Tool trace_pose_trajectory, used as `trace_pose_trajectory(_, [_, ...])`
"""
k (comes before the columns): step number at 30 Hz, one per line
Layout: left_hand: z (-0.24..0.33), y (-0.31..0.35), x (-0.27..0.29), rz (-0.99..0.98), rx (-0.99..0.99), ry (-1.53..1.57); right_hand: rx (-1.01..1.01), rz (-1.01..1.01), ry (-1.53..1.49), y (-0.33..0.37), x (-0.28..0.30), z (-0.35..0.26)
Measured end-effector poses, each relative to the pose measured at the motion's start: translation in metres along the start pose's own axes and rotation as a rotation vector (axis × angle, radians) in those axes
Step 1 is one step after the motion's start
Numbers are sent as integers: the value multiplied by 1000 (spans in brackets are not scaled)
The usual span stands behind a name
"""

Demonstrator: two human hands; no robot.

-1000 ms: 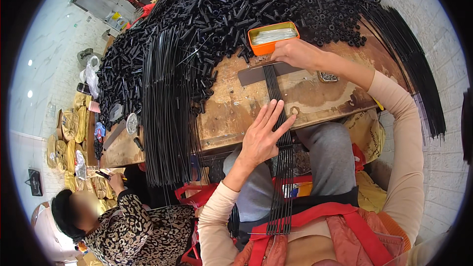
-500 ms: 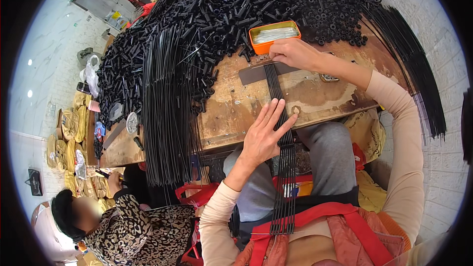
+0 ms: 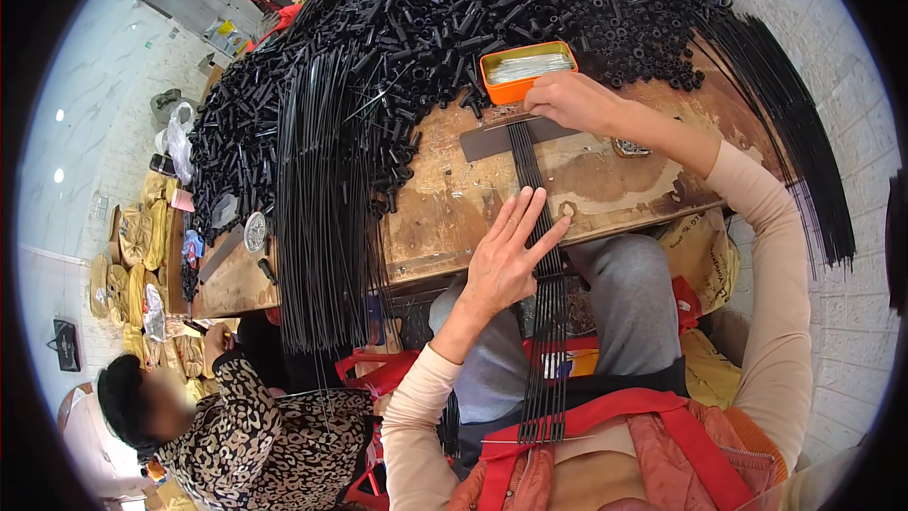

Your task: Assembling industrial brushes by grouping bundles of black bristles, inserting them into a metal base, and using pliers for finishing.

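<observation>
Across the front edge of the worn brown wooden bench (image 3: 435, 218), keep the row of long thin black rods (image 3: 525, 156) flat and parallel, far ends over the dark grey flat strip (image 3: 484, 144). Press evenly with the left hand (image 3: 501, 265), laid flat, fingers extended. Steady the right hand (image 3: 572, 102) by those ends, fingertips together; cannot tell on what.

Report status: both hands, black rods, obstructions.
Left hand spread over black rods. Right hand at their far ends, grip unclear. Orange box just beyond, apparently not blocking.
</observation>
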State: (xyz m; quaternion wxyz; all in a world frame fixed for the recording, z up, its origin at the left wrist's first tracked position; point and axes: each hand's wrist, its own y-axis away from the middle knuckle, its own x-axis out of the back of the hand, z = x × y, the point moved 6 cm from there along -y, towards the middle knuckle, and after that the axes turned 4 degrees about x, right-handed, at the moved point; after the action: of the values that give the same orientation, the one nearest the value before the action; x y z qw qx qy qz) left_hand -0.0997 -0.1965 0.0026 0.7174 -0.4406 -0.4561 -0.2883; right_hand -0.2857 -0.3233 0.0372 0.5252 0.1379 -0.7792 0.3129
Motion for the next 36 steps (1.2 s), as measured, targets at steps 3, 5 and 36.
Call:
trace_pose_trajectory(3, [4,-2,6,-40,34,57,60,225,-77,4,9,-7])
trace_pose_trajectory(5, [13,2,18,-172,122,-133,-8,136,-140,22,31,-31])
trace_pose_trajectory(36, [108,23,98,138,138,1160,72,220,-751,58,239,-313])
